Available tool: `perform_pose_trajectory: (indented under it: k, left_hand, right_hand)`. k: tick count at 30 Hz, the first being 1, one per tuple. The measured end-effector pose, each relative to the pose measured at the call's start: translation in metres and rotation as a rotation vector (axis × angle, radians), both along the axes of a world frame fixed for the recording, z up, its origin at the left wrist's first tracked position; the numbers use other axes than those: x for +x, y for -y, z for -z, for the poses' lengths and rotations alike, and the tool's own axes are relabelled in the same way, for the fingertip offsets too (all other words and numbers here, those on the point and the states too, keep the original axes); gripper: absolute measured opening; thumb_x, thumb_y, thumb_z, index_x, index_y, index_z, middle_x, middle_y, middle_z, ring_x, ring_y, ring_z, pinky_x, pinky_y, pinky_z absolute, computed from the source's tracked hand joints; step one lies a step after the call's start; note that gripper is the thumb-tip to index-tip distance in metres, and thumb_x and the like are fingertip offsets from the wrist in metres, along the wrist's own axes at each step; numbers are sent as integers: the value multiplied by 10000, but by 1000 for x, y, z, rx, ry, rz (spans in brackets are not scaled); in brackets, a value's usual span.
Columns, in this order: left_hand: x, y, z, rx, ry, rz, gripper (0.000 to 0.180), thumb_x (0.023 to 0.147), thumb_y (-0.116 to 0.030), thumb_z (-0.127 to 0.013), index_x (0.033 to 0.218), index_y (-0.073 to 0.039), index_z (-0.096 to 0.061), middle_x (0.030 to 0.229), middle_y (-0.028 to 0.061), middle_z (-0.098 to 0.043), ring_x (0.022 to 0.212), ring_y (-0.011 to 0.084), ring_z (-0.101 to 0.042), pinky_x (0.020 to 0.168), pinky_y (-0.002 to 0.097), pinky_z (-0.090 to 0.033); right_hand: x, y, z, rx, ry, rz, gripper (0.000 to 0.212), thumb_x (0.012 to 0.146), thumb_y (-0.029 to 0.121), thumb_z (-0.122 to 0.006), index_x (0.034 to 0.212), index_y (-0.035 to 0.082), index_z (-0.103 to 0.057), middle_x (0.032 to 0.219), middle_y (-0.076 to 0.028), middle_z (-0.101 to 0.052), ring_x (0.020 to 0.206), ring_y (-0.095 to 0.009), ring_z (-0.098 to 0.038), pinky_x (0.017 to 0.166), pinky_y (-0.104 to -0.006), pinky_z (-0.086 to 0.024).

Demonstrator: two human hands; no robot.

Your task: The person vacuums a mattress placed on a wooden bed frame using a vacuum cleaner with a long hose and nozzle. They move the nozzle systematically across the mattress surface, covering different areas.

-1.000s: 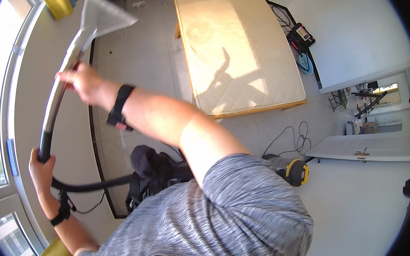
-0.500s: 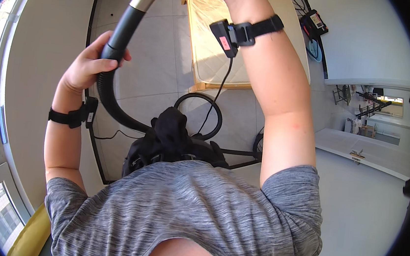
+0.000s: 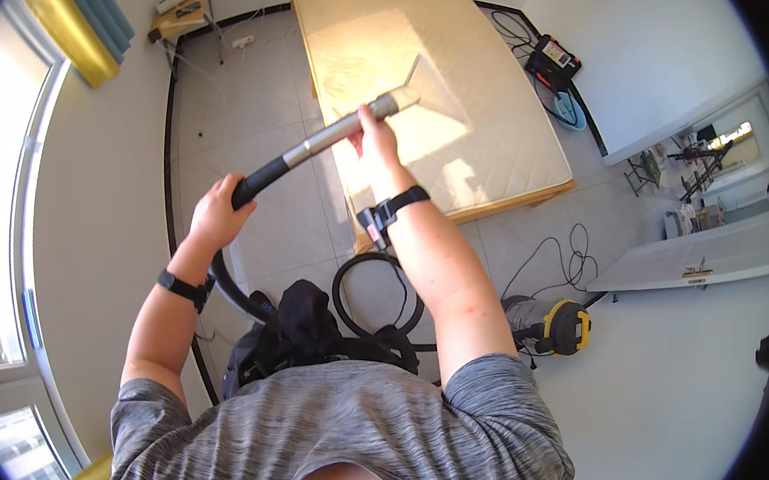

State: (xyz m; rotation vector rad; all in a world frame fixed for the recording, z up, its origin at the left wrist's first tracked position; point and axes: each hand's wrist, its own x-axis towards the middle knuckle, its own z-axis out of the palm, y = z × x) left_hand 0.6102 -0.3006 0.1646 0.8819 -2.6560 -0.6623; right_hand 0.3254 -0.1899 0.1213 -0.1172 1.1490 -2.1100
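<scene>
My left hand [image 3: 219, 213] is wrapped round the black handle end of a vacuum cleaner wand [image 3: 312, 144]. Farther up, my right hand [image 3: 377, 145] grips the wand's metal tube just below its head. A clear, fan-shaped nozzle [image 3: 439, 99] at the tip is over the cream mattress [image 3: 514, 146]; whether it touches the fabric I cannot tell. From my left hand the black hose [image 3: 236, 294] curves down toward my body and loops on the floor. Both wrists wear black straps with small devices.
A vacuum cleaner [image 3: 550, 326] with a yellow-and-black top stands at right, its cord [image 3: 577, 259] coiled behind it. Beyond the bed lie a black case [image 3: 553, 64] and a light blue basin [image 3: 568, 111]. A small wooden table [image 3: 181, 21] is far left.
The view has shifted to show more of the bed and the vacuum cleaner. The wand is now tilted to the right, its nozzle over the mattress, both hands still on it.
</scene>
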Motion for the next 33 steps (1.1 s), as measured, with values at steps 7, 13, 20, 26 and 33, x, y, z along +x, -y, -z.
perform_pose_trajectory:
  k: [7, 13, 20, 26, 33]
  left_hand:
    - [27, 131, 53, 21, 82, 4, 344, 752, -129, -693, 1089, -89, -631, 918, 185, -671, 897, 393, -661, 811, 455, -537]
    - [47, 263, 37, -40, 111, -1, 380, 731, -94, -717, 1100, -95, -630, 985, 153, -668, 908, 377, -653, 798, 431, -539]
    - [-49, 367, -20, -213, 190, 130, 370, 748, -80, -687, 1112, -103, -630, 979, 145, -675, 904, 376, -656, 804, 443, -540]
    - [-190, 408, -23, -142, 231, 308, 384, 752, -136, -685, 1128, -91, -622, 932, 207, -696, 890, 396, -671, 809, 468, -541]
    - [-340, 462, -1, -79, 320, 264, 447, 735, -197, -694, 1160, -83, -615, 971, 218, -706, 943, 398, -676, 859, 472, -536]
  right_hand:
    - [39, 112, 61, 97, 96, 22, 304, 966, 319, -656, 1101, 62, -569, 954, -39, -627, 888, -147, -603, 815, -305, -508]
    - [55, 258, 77, 144, 333, 28, 255, 937, 295, -698, 1058, 97, -592, 995, -48, -646, 955, -176, -622, 929, -359, -487]
    - [-4, 326, 69, -68, 264, 90, 219, 917, 272, -719, 1022, 134, -586, 952, -4, -632, 930, -154, -605, 888, -346, -485]
    - [-131, 340, 69, 13, 196, 234, 233, 931, 310, -695, 1038, 134, -585, 936, 1, -620, 903, -155, -598, 885, -348, -488]
    - [-249, 390, 89, 91, -139, 99, 498, 898, 385, -713, 1251, 98, -510, 1035, -18, -642, 896, -120, -599, 747, -287, -488]
